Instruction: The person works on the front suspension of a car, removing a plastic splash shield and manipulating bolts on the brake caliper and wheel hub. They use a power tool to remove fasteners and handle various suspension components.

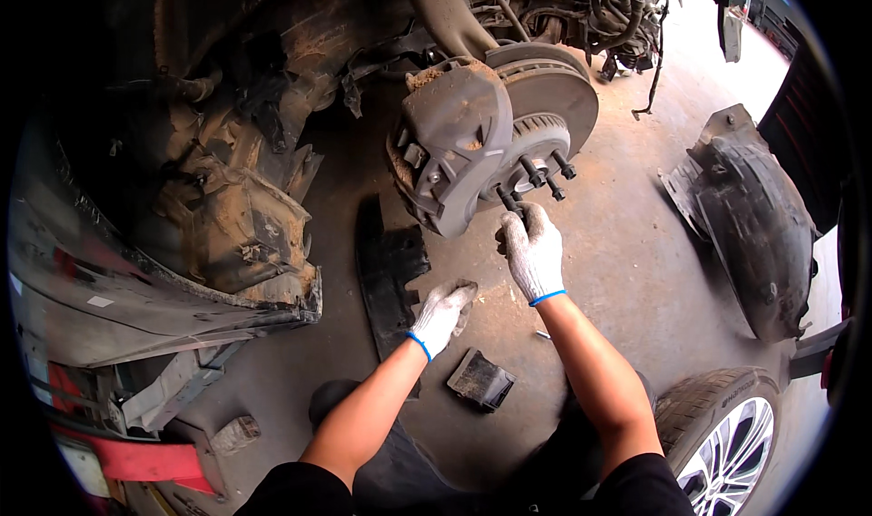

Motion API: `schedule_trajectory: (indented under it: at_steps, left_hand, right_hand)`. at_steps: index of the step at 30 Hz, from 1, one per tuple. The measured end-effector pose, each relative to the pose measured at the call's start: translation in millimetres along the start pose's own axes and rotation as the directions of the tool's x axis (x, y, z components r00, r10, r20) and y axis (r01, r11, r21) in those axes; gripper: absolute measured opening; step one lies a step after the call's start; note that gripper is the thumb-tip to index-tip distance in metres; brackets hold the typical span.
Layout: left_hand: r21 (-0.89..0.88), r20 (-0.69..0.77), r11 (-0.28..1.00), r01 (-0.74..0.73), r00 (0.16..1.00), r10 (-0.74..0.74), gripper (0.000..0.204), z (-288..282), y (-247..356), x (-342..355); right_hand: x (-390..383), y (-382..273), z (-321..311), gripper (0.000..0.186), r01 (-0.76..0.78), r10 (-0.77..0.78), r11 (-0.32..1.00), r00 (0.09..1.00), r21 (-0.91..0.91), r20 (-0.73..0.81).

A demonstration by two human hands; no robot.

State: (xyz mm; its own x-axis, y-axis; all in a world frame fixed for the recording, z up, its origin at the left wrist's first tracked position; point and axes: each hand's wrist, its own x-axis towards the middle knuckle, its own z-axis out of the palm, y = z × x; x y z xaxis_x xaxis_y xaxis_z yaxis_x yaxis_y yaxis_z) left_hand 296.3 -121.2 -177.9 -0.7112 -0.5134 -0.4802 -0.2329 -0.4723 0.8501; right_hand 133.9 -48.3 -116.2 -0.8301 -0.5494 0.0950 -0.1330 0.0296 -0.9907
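My right hand [531, 248], in a white knit glove with a blue cuff, is closed around the lowest dark wheel stud [509, 198] that sticks out of the hub. Several more studs [557, 187] point toward me from the hub face [545, 139]. Behind them is the brake disc [577, 103], and the dusty brake caliper [463, 125] covers its left side. Below and to the left hovers my left hand [442, 312], in a matching glove, its fingers curled together. Whatever they may hold is hidden.
A black plastic box-like part [481, 380] and a long black plastic piece [386, 266] lie on the floor. At right stand a wheel-arch liner [758, 225] and a wheel with its tyre [736, 443]. Dirty bodywork [218, 316] with a sharp lower edge borders the left.
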Motion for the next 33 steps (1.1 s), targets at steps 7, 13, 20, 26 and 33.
schedule_trajectory:
  at_steps: [7, 13, 20, 26, 33]
  left_hand:
    - [0.011, -0.023, 1.000, -0.006, 1.000, 0.006, 0.025, 1, 7, -7]
    - [0.041, 0.018, 0.999, -0.018, 1.000, 0.017, 0.024, 0, 2, 0]
    - [0.070, 0.027, 0.997, -0.037, 0.999, 0.035, 0.026, -3, -2, -1]
    - [0.063, 0.052, 0.997, -0.055, 0.997, 0.052, 0.028, -6, 1, -2]
    - [0.086, 0.078, 0.994, -0.068, 0.995, 0.061, 0.029, -1, 1, -2]
  right_hand:
    - [8, 13, 3, 0.026, 0.086, -0.087, 0.993, 0.996, -0.080, -0.010]
    - [5, 17, 8, 0.027, 0.110, -0.112, 0.991, 0.993, -0.076, -0.024]
    - [12, 20, 17, 0.024, 0.141, -0.141, 0.990, 0.990, 0.027, -0.002]
    - [15, 21, 12, 0.037, -0.126, 0.100, 0.964, 0.988, 0.234, 0.117]
    - [22, 34, 9, 0.042, -0.290, 0.222, 0.876, 0.952, 0.386, 0.212]
